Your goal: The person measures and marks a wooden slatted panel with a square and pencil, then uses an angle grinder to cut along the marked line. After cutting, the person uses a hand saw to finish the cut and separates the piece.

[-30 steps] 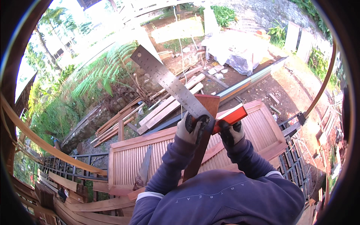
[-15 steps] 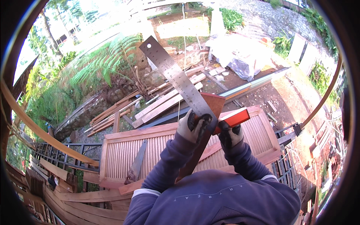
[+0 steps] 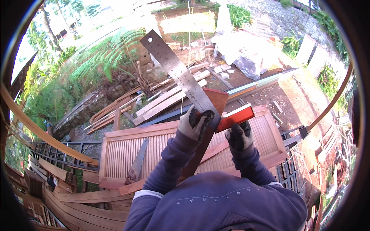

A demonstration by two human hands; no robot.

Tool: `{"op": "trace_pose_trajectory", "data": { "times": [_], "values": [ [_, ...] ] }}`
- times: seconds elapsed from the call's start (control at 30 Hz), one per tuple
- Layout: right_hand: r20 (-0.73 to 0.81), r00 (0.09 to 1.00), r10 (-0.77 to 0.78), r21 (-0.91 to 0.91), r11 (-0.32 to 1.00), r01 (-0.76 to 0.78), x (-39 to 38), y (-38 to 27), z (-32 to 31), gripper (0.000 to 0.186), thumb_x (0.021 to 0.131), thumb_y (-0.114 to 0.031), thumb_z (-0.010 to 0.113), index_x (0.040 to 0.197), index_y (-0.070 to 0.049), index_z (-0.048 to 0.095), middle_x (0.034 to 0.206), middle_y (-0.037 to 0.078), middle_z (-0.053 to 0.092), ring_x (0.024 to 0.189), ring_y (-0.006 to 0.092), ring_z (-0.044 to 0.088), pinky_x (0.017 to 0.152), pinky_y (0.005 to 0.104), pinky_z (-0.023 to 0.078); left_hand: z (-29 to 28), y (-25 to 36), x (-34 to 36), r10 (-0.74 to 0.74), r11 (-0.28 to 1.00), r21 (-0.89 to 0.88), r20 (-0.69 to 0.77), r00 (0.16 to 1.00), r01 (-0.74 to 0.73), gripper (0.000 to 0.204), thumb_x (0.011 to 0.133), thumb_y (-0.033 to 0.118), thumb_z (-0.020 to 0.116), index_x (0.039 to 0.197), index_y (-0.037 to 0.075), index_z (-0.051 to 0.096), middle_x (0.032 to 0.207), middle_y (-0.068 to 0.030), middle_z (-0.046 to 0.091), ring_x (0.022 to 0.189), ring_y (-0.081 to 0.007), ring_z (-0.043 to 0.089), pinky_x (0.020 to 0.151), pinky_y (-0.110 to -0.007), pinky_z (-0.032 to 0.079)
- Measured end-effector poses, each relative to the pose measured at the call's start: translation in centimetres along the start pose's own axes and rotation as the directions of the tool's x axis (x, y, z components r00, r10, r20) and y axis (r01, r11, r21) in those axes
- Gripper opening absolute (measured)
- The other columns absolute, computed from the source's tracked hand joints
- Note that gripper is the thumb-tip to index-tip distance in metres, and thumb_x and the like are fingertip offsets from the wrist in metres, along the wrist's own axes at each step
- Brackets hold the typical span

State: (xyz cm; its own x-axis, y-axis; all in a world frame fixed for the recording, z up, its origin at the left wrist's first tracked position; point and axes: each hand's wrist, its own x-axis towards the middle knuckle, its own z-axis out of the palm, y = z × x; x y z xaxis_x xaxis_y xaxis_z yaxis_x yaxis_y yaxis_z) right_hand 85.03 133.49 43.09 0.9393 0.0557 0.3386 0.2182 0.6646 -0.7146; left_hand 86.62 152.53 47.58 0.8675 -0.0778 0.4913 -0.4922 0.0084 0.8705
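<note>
A large try square has a steel blade [image 3: 175, 71] with a hole at its far end and a red-orange stock [image 3: 236, 118]. Its blade lies across the end of a reddish-brown wooden board [image 3: 217, 98], which slopes up from near my body. My left hand [image 3: 195, 122], in a dark-palmed work glove, is closed around the blade and the board's edge together. Just below the stock is my gloved right hand [image 3: 239, 136], its fingers curled; whether they hold anything is hidden. Underneath lies a slatted wooden louvre panel [image 3: 158, 156] with a handsaw [image 3: 138, 161] on it.
A dark metal frame [image 3: 83, 148] extends beside the panel. Curved wooden strips [image 3: 50, 136] arc at the left, and more timber [image 3: 88, 208] lies at the lower left. Loose planks [image 3: 163, 102], long metal bars [image 3: 262, 84] and a plastic-covered heap [image 3: 248, 57] lie on the ground beyond.
The square and board have shifted slightly left and up in view. My right hand has slipped down off the stock's face, its fingers now curled below it. My left hand keeps its grip.
</note>
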Motion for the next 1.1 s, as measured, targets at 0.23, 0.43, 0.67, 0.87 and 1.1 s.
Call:
{"op": "trace_pose_trajectory", "data": {
  "times": [0.23, 0.43, 0.67, 0.87, 1.1],
  "values": [
    [-0.032, 0.995, 0.096, -0.108, 0.989, -0.099, -0.2, 1.1, 0.9, 0.007, 0.097, -0.015, 0.061, 0.103, -0.011, 0.062, 0.08, -0.003, 0.059, 0.061, 0.0047, 0.049, 0.054, 0.0215, 0.037, 0.1, -0.9, 0.1, 0.011, 1.0, -0.011, 0.025, 1.0, -0.011, 0.022, 0.092, -0.003, 0.051, 0.113, -0.003, 0.058, 0.099, -0.0151, 0.072, 0.093, -0.0231, 0.07, 0.083, -0.031, 0.052],
    [-0.047, 0.994, 0.095, -0.103, 0.99, -0.1, -0.1, 1.5, 1.4, 0.009, 0.098, -0.012, 0.061, 0.105, -0.008, 0.064, 0.074, -0.004, 0.058, 0.059, 0.003, 0.049, 0.053, 0.0197, 0.036, -0.1, -1.6, -0.3, 0.02, 0.999, -0.043, 0.016, 1.0, -0.019, 0.02, 0.095, -0.001, 0.051, 0.114, -0.002, 0.057, 0.1, -0.0128, 0.07, 0.092, -0.0201, 0.068, 0.082, -0.029, 0.052],
    [-0.031, 0.997, 0.073, -0.104, 0.992, -0.076, 0.0, 1.6, 1.8, 0.009, 0.098, -0.013, 0.061, 0.105, -0.008, 0.064, 0.073, -0.004, 0.057, 0.058, 0.0026, 0.048, 0.052, 0.02, 0.034, -0.5, -0.9, -0.4, 0.034, 0.999, 0.029, 0.046, 0.998, -0.035, 0.023, 0.099, 0.004, 0.049, 0.121, -0.002, 0.054, 0.102, -0.0087, 0.068, 0.093, -0.0128, 0.064, 0.083, -0.025, 0.05],
    [-0.043, 0.993, 0.11, -0.075, 0.991, -0.113, -0.2, 1.5, 1.7, 0.01, 0.097, -0.013, 0.062, 0.105, -0.008, 0.065, 0.074, -0.003, 0.059, 0.058, 0.0028, 0.048, 0.052, 0.0199, 0.035, -0.4, -0.9, -0.5, 0.038, 0.999, 0.0, 0.025, 0.999, -0.039, 0.023, 0.099, 0.003, 0.048, 0.12, -0.002, 0.054, 0.102, -0.0086, 0.069, 0.093, -0.0128, 0.065, 0.083, -0.025, 0.05],
    [-0.018, 0.997, 0.077, -0.066, 0.995, -0.078, -0.3, 2.1, 0.9, 0.012, 0.097, -0.013, 0.063, 0.107, -0.007, 0.065, 0.075, -0.003, 0.059, 0.059, 0.004, 0.051, 0.052, 0.02, 0.037, -0.1, -0.8, -0.5, 0.033, 0.999, -0.039, -0.001, 0.999, -0.033, 0.022, 0.098, 0.002, 0.049, 0.118, -0.002, 0.056, 0.101, -0.0096, 0.07, 0.093, -0.014, 0.066, 0.083, -0.026, 0.05]
  ]
}}
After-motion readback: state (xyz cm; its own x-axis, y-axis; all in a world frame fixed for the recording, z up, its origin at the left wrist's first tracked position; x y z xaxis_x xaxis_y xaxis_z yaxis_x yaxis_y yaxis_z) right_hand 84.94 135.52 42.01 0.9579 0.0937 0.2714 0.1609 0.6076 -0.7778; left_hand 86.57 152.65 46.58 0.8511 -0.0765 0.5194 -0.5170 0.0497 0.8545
